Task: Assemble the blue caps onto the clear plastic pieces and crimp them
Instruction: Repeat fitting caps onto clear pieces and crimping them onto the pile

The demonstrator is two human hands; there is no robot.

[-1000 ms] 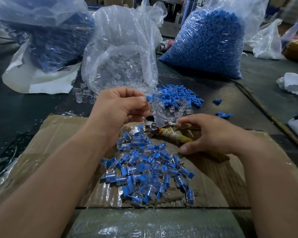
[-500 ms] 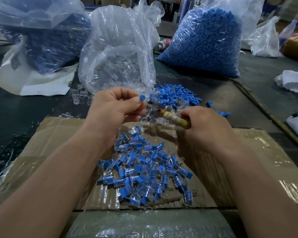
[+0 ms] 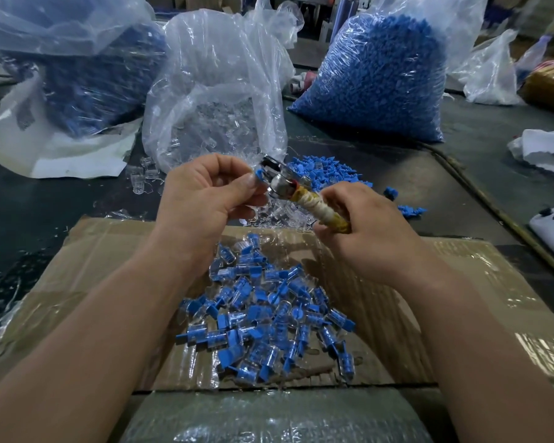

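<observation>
While our left hand [image 3: 202,203] pinches a blue cap [image 3: 258,178], our right hand [image 3: 368,231] grips the tool [image 3: 283,183], fingers [image 3: 339,198] curled round its wrapped handle.

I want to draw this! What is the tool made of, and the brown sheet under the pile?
The tool: its head looks like shiny metal, it glints; its handle seems wrapped in yellowish cord or tape. The brown sheet looks like cardboard under glossy clear film.

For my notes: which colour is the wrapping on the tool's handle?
Yellow and cream wrapping, head view.
</observation>
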